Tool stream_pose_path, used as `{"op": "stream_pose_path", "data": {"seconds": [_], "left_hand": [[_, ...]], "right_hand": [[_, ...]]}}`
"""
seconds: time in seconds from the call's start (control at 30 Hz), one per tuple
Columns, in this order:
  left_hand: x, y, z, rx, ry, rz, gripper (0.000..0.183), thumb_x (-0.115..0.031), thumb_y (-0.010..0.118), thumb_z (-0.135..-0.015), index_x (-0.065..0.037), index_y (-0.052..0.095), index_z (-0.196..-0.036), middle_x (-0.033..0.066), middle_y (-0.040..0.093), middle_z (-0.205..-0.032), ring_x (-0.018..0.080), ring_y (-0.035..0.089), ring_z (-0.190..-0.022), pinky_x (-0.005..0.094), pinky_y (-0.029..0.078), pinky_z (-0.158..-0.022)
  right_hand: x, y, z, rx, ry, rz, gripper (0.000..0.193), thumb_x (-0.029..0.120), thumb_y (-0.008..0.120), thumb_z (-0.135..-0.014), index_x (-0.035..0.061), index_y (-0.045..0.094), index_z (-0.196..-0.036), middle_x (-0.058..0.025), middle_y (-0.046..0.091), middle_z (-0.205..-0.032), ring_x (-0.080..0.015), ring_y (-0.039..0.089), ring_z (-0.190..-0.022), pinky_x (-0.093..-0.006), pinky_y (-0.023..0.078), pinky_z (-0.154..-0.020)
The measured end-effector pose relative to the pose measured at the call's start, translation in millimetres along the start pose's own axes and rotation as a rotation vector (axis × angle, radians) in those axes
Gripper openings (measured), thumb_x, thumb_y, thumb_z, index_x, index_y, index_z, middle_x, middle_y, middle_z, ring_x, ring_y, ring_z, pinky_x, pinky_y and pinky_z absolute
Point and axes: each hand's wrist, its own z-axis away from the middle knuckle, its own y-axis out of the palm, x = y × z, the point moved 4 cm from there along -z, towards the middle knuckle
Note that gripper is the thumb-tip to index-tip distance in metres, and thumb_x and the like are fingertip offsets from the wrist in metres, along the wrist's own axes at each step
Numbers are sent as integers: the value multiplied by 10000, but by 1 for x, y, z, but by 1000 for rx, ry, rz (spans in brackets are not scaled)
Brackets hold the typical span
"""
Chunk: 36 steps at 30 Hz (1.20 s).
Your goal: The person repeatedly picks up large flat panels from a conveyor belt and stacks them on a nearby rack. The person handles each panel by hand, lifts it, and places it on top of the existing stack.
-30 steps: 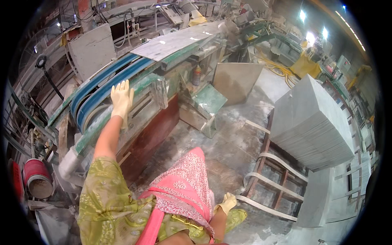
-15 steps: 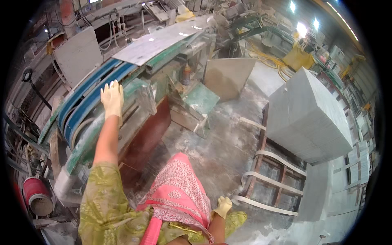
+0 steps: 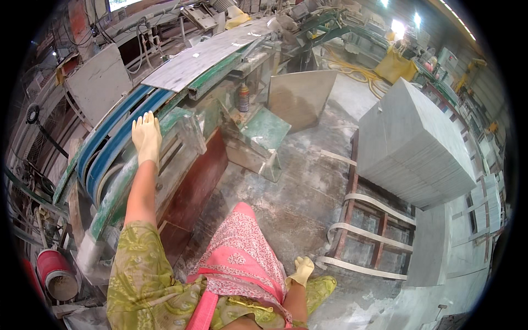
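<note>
My left hand (image 3: 146, 140), in a pale cream glove, reaches forward with the arm stretched out. Its fingers are extended and lie over the edge of a blue belt conveyor (image 3: 113, 147). Just beyond the hand, a long flat grey-white stone slab (image 3: 201, 61) rests on the same conveyor, apart from the fingers. Low down at my side hangs my right hand (image 3: 301, 271), gloved alike, with its fingers curled in loosely. Nothing shows in it, and it touches neither the floor nor the rack beside it.
On the right, a tall stack of pale slabs (image 3: 415, 146) stands by a brown metal frame (image 3: 379, 242) with white straps (image 3: 366, 267). A bottle (image 3: 243, 98) and a green-topped block (image 3: 265, 127) sit beside the conveyor. A tan board (image 3: 302, 99) leans behind them. At lower left lies a red bucket (image 3: 54, 269).
The whole view has turned and shifted slightly. My left hand stays at the conveyor's edge, and my right hand still hangs low with curled fingers.
</note>
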Motion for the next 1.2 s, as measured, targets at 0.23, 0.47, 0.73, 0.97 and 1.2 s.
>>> {"op": "stream_pose_path", "data": {"seconds": [0.23,0.47,0.73,0.97,1.2], "left_hand": [[-1,4,2,2,6,21,356,-242,466,-979,-35,635,-1214,140,655,-1216,282,599,-1146,433,401,-1044],[-1,3,3,-33,8,52,339,-230,475,-969,-29,649,-1180,147,663,-1191,289,614,-1115,427,422,-1013],[0,3,3,-53,24,97,334,-211,479,-962,-5,634,-1175,184,667,-1142,336,623,-1069,442,445,-986],[0,4,2,-67,37,111,328,-205,478,-962,3,639,-1157,182,670,-1126,328,629,-1048,428,457,-967],[0,2,2,-53,36,114,323,-201,478,-962,9,641,-1146,182,672,-1113,317,631,-1039,418,465,-946]], "right_hand": [[19,3,16,15,-19,47,554,343,480,-947,-36,395,-1341,-247,591,-1208,-335,619,-1050,-403,509,-929],[25,9,22,19,43,83,546,337,475,-950,-44,396,-1333,-252,586,-1209,-344,611,-1063,-423,495,-954],[12,3,6,29,5,72,498,312,491,-956,-36,423,-1305,-228,622,-1140,-310,643,-979,-390,533,-879],[9,4,4,19,44,57,446,277,492,-969,-38,444,-1281,-219,633,-1113,-289,651,-945,-349,547,-830],[1,1,-5,38,36,41,430,268,517,-966,-22,450,-1276,-212,640,-1099,-269,655,-913,-353,551,-822]]}}
